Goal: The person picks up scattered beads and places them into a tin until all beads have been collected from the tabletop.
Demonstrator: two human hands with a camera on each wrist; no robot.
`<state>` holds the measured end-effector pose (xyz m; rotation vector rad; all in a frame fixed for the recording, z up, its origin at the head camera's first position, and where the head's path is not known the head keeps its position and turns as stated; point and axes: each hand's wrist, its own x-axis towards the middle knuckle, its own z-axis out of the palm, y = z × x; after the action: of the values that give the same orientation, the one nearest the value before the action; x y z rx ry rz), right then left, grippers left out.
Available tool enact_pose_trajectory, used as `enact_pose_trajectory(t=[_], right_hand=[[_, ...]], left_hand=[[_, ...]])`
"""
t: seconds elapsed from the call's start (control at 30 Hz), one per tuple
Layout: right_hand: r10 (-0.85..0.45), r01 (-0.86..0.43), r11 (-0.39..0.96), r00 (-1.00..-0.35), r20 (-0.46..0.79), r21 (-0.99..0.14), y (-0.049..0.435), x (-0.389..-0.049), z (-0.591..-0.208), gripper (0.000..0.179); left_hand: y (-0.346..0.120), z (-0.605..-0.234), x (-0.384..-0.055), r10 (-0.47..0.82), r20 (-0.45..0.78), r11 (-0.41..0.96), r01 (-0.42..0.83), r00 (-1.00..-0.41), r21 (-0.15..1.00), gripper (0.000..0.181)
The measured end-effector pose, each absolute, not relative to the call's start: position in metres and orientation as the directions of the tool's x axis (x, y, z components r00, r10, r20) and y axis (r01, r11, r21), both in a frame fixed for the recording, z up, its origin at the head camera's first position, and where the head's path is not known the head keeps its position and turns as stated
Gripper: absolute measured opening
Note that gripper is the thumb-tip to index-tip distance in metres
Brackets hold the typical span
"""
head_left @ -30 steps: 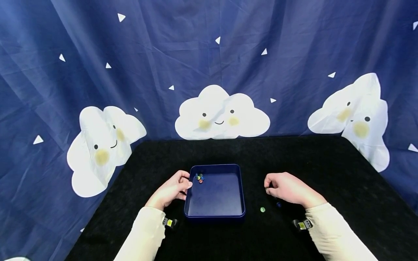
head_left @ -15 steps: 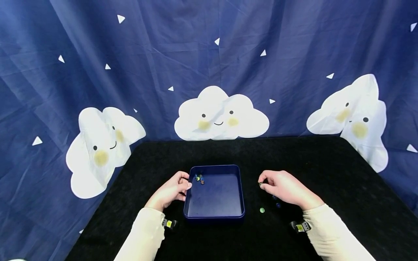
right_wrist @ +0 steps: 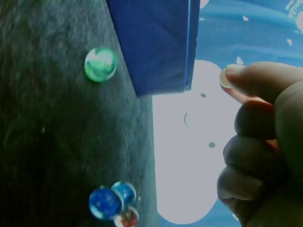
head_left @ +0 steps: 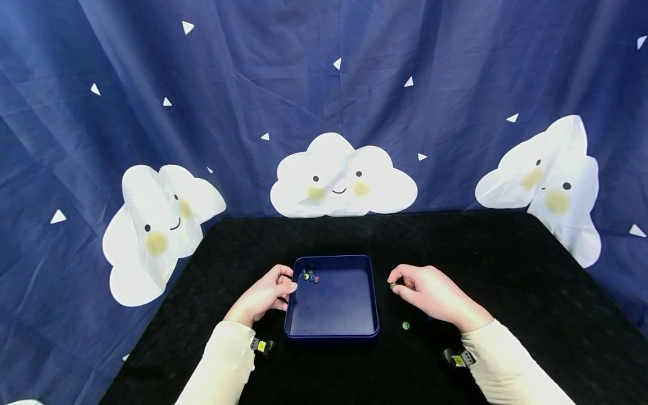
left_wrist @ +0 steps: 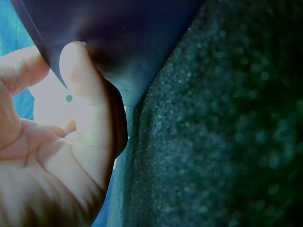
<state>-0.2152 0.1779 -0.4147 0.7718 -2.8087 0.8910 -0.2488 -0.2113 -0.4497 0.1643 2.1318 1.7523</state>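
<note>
In the head view a square dark-blue tray (head_left: 334, 336) sits in the middle, with several marbles (head_left: 310, 276) at its far left corner. My left hand (head_left: 264, 293) holds the tray's left side, thumb at the rim; the left wrist view shows the thumb (left_wrist: 78, 71) against the tray wall (left_wrist: 128, 42). To the right of the tray, my right hand (head_left: 430, 292) pinches a small marble (right_wrist: 225, 79) between thumb and index finger, raised off the cloth. Its other fingers are curled. The marble's colour is hard to tell; it looks pale in the right wrist view.
A green marble (head_left: 406, 325) lies on the black cloth (head_left: 420, 371) right of the tray. Two blue marbles, the nearer one (right_wrist: 105, 203) larger in view, and a reddish marble (right_wrist: 127, 217) lie close together nearby. A blue curtain (head_left: 324, 67) with clouds hangs behind.
My right hand has moved left toward the tray with the pinched marble. Inside the tray, a reddish marble has shifted slightly right. My left hand stays at the tray's side.
</note>
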Motion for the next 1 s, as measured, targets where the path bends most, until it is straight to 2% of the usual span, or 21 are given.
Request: enact_pose_trajectory(t=[0.6,1.0], right_hand=[[-0.461,-0.545,0.651,-0.837,0.295,-0.528,0.152,-0.205,-0.414,0.019],[-0.416,-0.559,0.645,-0.829,0.374,-0.522,0.146,-0.206,-0.417,0.02]], left_hand=[[-0.211,-0.452,-0.247,0.296,-0.213,0.223,-0.149,-0.931,0.963,0.044],[-0.211,-0.451,-0.247,0.303,-0.209,0.221,-0.145,-0.93,0.964,0.045]])
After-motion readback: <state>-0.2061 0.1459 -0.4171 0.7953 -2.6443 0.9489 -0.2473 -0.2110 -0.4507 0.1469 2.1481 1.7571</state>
